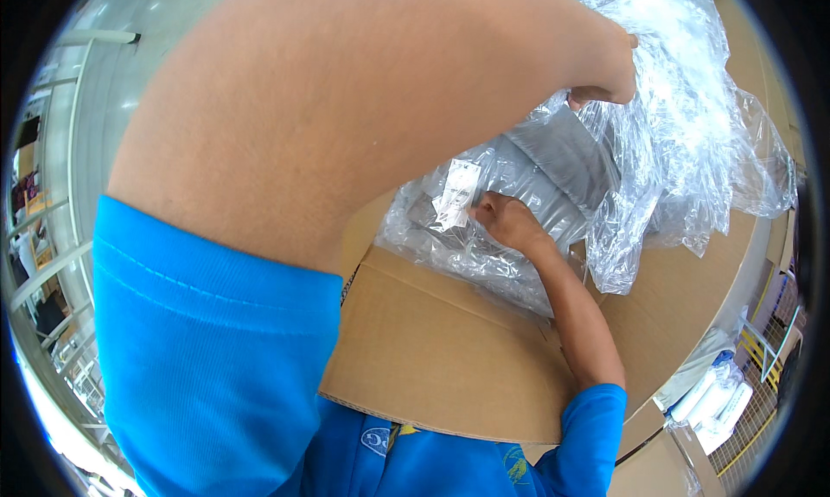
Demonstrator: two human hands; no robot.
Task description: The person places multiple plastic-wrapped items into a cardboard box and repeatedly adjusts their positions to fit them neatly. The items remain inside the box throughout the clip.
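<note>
My left arm reaches across the view, and my left hand (603, 69) is curled on a bunched clear plastic bag (674, 88), its fingers partly hidden. Below that hand lies a folded dark grey garment (564, 146) in clear plastic, inside an open cardboard box (441, 341). My right hand (509, 221) is over the wrapped garment with its fingers curled. Its fingertips are beside a white paper tag (460, 185) that bears print and a barcode; whether they pinch anything is hidden.
A box flap stands against my body, and another cardboard flap (674, 283) spreads to the right. White plastic-wrapped packs (710, 393) lie at the lower right near a wire mesh rack (746, 445). Pale metal rails (74, 140) run along the left beside a grey floor.
</note>
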